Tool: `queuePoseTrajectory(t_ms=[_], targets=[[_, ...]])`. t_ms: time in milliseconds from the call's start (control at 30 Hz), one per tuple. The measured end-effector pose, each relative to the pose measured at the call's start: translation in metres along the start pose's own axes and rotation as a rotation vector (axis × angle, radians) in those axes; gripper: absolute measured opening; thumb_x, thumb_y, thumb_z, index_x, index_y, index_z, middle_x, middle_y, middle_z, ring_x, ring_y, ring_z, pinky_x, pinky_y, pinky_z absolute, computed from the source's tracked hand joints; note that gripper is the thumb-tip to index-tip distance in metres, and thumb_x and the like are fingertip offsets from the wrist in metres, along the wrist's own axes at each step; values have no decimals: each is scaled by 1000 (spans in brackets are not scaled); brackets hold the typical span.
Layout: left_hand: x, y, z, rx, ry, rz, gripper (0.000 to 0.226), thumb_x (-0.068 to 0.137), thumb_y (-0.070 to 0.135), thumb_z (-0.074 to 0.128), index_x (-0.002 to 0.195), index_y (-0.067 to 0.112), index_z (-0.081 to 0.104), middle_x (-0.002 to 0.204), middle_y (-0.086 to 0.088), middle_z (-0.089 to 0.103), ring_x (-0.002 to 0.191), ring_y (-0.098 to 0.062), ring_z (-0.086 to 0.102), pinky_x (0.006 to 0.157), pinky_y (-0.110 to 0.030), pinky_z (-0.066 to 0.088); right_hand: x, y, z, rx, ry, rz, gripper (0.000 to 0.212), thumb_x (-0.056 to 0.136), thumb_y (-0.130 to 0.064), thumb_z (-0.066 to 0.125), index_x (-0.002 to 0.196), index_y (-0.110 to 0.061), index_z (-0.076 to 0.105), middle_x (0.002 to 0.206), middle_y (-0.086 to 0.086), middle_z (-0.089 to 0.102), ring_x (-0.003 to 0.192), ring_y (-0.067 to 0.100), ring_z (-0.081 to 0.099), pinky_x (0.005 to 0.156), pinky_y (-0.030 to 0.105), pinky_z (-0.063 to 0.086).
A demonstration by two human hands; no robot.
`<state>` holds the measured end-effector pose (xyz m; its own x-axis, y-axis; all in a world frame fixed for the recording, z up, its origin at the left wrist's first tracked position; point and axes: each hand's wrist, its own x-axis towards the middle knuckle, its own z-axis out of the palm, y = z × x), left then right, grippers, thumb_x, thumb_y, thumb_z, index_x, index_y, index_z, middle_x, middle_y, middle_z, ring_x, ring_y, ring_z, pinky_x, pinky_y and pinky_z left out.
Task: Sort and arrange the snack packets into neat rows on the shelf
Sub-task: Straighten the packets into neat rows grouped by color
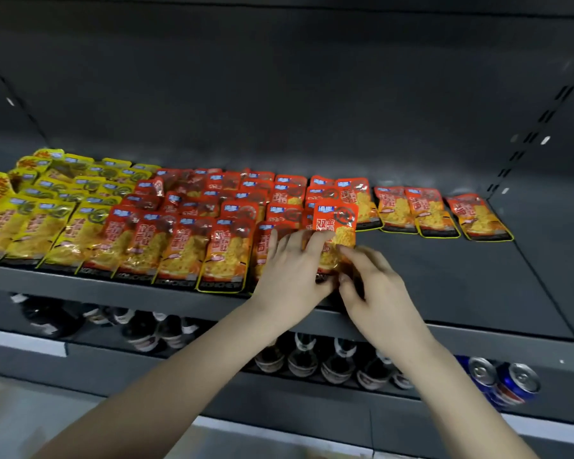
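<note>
Orange foil catches the light at the centre of the head view. There the held packet (334,226) stands tilted up off the shelf (444,279), with its printed top end raised toward the back and its lower end caught between both hands.

The left hand (292,270) reaches in from the lower left and grips the packet's left side, fingers curled over its face. The right hand (375,286) comes in from the lower right and pinches the packet's lower right corner with bent fingers. The two hands are close together beneath the packet.

The held packet is near the front edge of the dark grey metal shelf, just right of the orange packets (186,246). These lie overlapping in several rows that run back toward the rear panel. To their left, the yellow packets (30,223) fill the left end of the shelf in similar overlapping rows.

Behind and to the right of the held packet, a short line of packets (395,210) lies flat, side by side, toward the back. One last packet (478,217) lies a little apart at the right end of that line, turned slightly askew.

A slotted upright (531,134) rises at the right side of the shelf bay.

Below, on the lower shelf, dark bottles (312,359) stand in a row under the person's forearms. Blue cans (514,382) with silver tops stand to their right. The bottle labels are too blurred to read.
</note>
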<state>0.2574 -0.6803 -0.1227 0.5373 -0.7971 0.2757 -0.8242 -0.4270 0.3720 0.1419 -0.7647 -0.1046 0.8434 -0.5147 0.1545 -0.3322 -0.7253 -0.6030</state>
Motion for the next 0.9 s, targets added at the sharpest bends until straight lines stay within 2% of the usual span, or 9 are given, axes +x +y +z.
queuePoseTrajectory(t_ms=[100, 267, 400, 467, 567, 667, 733, 833, 900], targets=[[-8, -16, -1, 43, -56, 33, 68, 81, 38, 65, 141, 25, 34, 133, -7, 48, 131, -25, 39, 118, -44, 3, -9, -10, 16, -58, -56, 46, 44, 92, -14, 50, 136, -15, 45, 141, 6, 35, 118, 25, 51, 91, 10, 27], [-16, -29, -1, 40, -50, 132, 58, 82, 37, 62, 135, 19, 46, 122, -12, 55, 121, -32, 47, 115, -48, 19, -18, -19, 29, -135, -39, 128, 40, 91, -15, 51, 131, -12, 52, 136, 12, 43, 119, 30, 49, 101, 21, 29], [-25, -35, 4, 62, 42, 185, 52, 81, 42, 39, 118, 13, 62, 102, -12, 64, 100, -32, 60, 107, -52, 31, -23, -23, 39, -245, 3, 159, 46, 86, -30, 39, 125, -14, 57, 129, 12, 54, 118, 34, 50, 101, 41, 33], [-28, -38, 4, 68, 25, 214, 55, 83, 42, 32, 116, 13, 65, 106, -11, 65, 106, -31, 59, 108, -51, 28, -24, -26, 44, -286, 25, 177, 53, 85, -39, 30, 125, -18, 58, 130, 10, 53, 125, 31, 45, 105, 48, 29], [-31, -42, 1, 127, 34, 267, 51, 83, 41, 33, 105, 15, 71, 107, -10, 68, 108, -31, 60, 104, -53, 33, -25, -31, 50, -291, 69, 222, 49, 85, -39, 31, 120, -21, 61, 130, 8, 54, 129, 35, 41, 106, 57, 24], [-35, -45, 2, 169, 12, 285, 50, 84, 41, 34, 102, 15, 73, 112, -15, 67, 111, -35, 59, 101, -55, 36, -26, -32, 55, -287, 80, 244, 56, 82, -44, 25, 119, -25, 61, 131, 8, 53, 129, 38, 40, 106, 60, 22], [-37, -47, 2, 167, -13, 281, 51, 85, 41, 33, 104, 15, 73, 117, -17, 65, 114, -36, 58, 102, -55, 35, -26, -32, 55, -262, 83, 254, 52, 83, -44, 28, 122, -28, 60, 133, 11, 50, 129, 40, 38, 108, 60, 22], [-40, -51, -1, 109, -58, 277, 54, 87, 42, 30, 111, 16, 70, 128, -16, 59, 122, -37, 52, 108, -54, 24, -25, -36, 49, -153, 87, 295, 38, 91, -28, 48, 128, -28, 55, 147, 16, 33, 140, 35, 21, 115, 52, 13], [-41, -53, -6, 69, -88, 255, 56, 87, 43, 26, 118, 18, 66, 136, -12, 53, 129, -35, 45, 111, -50, 12, -26, -35, 47, -111, 121, 258, 40, 90, -17, 55, 129, -25, 54, 150, 14, 28, 141, 29, 18, 115, 47, 15]])
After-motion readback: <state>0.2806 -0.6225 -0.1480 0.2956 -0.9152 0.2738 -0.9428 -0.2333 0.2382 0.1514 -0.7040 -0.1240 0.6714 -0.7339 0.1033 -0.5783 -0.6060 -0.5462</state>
